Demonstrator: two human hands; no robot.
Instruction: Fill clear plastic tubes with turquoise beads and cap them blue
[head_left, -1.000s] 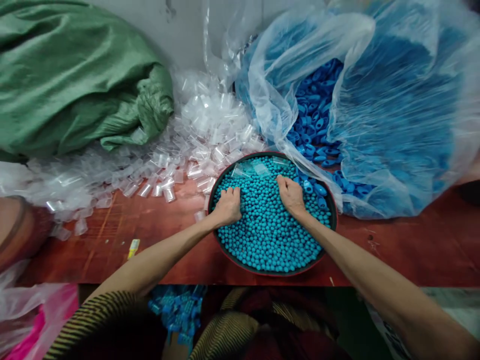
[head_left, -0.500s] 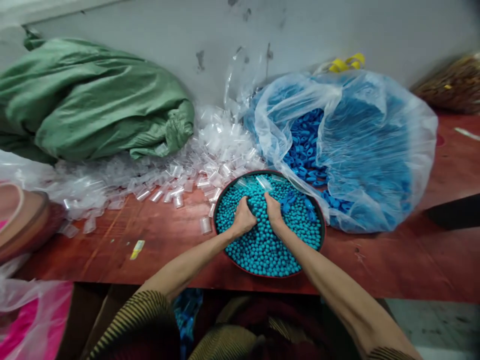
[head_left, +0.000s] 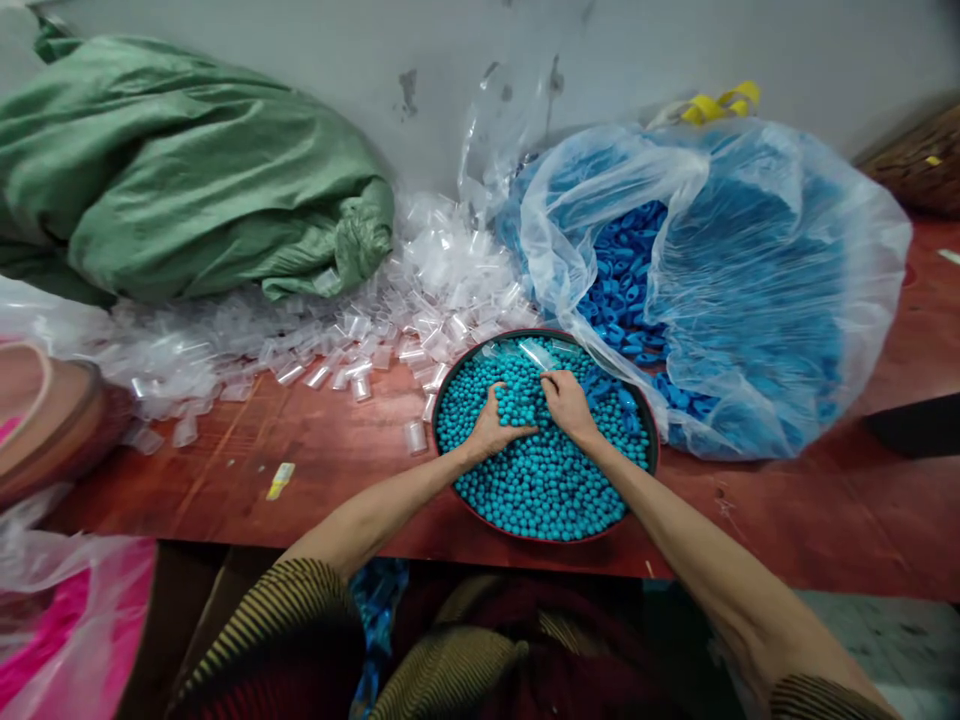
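A round tray with a dark rim (head_left: 654, 440) holds many small turquoise beads (head_left: 555, 490). My left hand (head_left: 491, 430) is cupped among them, thumb and fingers apart around a small heap of beads. Just to its right, my right hand (head_left: 568, 405) is closed, its fingertips at the near end of a clear plastic tube (head_left: 535, 352); its palm is hidden. A few blue plastic pieces (head_left: 600, 385) lie on the beads beside my right hand, at the tray's right side.
Loose clear tubes (head_left: 450, 270) are heaped behind the tray, beside a green sack (head_left: 195, 190). A translucent bag (head_left: 757, 290) of blue pieces touches the tray's right side. A pinkish basin (head_left: 45, 420) stands left on the red table (head_left: 352, 460).
My right hand has turned over, closing its fingers at the clear tube. My left hand has opened wider around the beads. The whole view has shifted slightly.
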